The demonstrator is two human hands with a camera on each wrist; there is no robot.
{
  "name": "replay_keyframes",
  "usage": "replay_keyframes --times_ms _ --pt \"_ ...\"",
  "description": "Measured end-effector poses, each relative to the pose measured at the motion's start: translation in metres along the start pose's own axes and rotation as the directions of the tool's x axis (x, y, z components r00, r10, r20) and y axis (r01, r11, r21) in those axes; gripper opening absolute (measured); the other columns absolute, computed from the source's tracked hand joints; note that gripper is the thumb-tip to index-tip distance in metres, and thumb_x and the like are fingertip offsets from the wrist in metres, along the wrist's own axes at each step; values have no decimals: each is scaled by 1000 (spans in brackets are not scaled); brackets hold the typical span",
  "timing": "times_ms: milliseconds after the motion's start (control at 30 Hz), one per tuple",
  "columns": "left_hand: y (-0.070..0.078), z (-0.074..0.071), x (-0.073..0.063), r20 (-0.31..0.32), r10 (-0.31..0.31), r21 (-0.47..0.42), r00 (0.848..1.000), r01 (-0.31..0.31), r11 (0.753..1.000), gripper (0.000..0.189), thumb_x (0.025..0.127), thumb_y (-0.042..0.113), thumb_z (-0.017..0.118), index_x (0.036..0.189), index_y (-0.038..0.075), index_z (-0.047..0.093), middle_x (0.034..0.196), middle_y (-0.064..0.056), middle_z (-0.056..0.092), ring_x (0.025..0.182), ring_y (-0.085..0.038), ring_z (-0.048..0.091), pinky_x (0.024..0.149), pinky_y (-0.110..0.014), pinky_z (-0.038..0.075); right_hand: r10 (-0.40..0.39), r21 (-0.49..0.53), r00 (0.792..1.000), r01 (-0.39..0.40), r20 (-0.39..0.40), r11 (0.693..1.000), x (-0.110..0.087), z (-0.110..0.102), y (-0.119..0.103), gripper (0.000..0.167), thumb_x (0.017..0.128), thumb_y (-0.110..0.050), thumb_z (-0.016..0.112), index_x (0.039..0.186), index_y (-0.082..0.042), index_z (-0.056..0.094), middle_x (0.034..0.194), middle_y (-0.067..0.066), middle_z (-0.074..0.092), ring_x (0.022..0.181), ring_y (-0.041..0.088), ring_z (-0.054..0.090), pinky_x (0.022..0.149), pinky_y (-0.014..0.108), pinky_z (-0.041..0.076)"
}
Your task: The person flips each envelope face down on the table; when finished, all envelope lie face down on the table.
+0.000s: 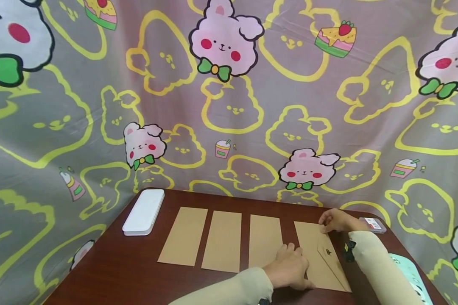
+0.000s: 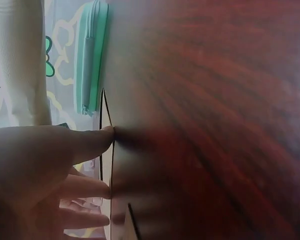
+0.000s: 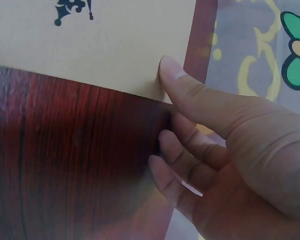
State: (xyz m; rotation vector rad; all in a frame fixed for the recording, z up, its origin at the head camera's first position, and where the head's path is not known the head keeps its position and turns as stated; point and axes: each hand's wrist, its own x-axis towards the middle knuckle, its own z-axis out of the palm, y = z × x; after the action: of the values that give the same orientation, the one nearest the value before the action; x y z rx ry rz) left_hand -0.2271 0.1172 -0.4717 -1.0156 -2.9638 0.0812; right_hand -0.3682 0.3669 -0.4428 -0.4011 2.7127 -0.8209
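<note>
A brown paper envelope lies on the table at the right end of a row, its pointed flap with a small dark print facing right. My right hand is at its far right corner. In the right wrist view the thumb lies on top of the corner and the forefinger goes under the edge, pinching the paper. My left hand rests at the envelope's near left side. The left wrist view shows its thumb and fairly straight fingers touching the paper's edge.
Three more brown envelopes lie to the left: one partly behind my left hand, then a second and a third. A white case is at the far left. Right of my arm are a small clear box and a mint-green case.
</note>
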Motion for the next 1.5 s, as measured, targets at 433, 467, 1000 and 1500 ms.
replay_keyframes --times_ms 433,467,1000,1500 --pt "-13 -9 -5 47 -4 84 999 0 996 43 80 77 68 81 34 71 98 15 62 90 -9 52 78 -27 36 52 -89 998 -49 36 995 7 1 -16 15 87 -4 78 95 2 68 80 3 61 73 17 54 66 32 48" --pt "-13 -9 -5 47 -3 78 999 0 997 43 80 77 69 79 34 70 97 15 62 89 -9 52 77 -27 36 56 -80 998 -53 41 995 7 1 -16 12 89 -4 75 95 2 68 79 3 60 72 17 53 66 32 48" --pt "-12 -9 -2 40 4 82 999 -8 997 50 75 80 70 89 32 72 98 14 65 88 -10 54 75 -26 38 -65 64 997 61 52 996 5 -5 10 30 84 12 58 109 5 73 103 14 74 86 20 62 76 34 53" --pt "-13 -6 -5 20 68 0 998 -68 998 63 82 68 73 124 22 66 119 16 67 95 -6 59 79 -24 43 -87 157 993 75 76 985 5 -30 -21 27 96 -5 65 122 1 71 127 20 70 114 31 70 95 48 58"
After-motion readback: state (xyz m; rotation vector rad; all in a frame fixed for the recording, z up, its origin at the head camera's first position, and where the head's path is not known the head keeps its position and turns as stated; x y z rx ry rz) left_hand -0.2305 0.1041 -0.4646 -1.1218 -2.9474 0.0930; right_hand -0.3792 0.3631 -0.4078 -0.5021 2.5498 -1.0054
